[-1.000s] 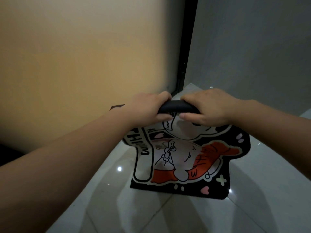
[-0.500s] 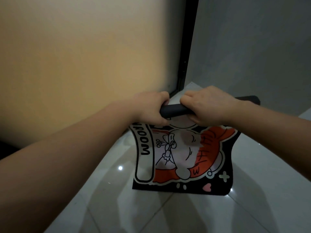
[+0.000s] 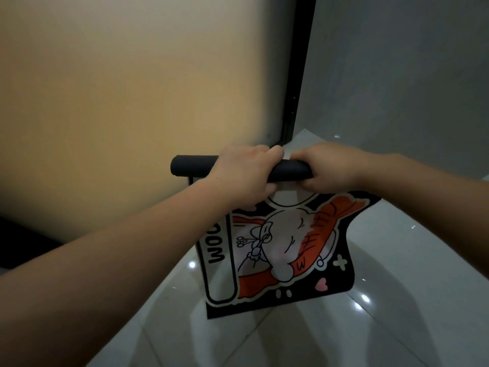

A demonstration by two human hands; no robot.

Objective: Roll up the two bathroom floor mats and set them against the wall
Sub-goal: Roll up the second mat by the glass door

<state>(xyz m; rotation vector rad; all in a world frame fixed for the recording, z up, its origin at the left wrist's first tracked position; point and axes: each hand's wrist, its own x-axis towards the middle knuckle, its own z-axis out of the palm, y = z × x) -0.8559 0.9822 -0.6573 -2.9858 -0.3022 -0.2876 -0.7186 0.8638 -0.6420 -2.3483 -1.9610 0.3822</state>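
Nearest you, the glossy pale tiled floor [image 3: 344,340] carries only the bottom edge of the black floor mat printed with an orange-and-white cartoon figure [image 3: 277,250]; the rest of it hangs in the air, and its top is wound into a tight black roll [image 3: 289,174] held level in front of the tan wall panel [image 3: 132,102] on the left. Your left hand [image 3: 243,176] is curled over the middle of the roll with the fingers wrapped down the far side, and your right hand [image 3: 333,168] is closed around it just to the right, thumb tucked underneath. To roll well, keep both wrists turning together so the hanging part feeds in straight, and hold the tension even; the bare left end sticks out well past your left hand, so I would move that hand outward to stop the roll coning. Let the bottom edge lift off the floor as you wind instead of dragging it. The mat's right end is covered by your right hand, so you cannot tell whether the layers line up there, and the lettering on the left strip is partly behind your left forearm. The second mat is not in sight. Farther off, the black vertical frame [image 3: 296,88] and the grey wall [image 3: 397,75] meet in the corner, seemingly where the roll will stand.
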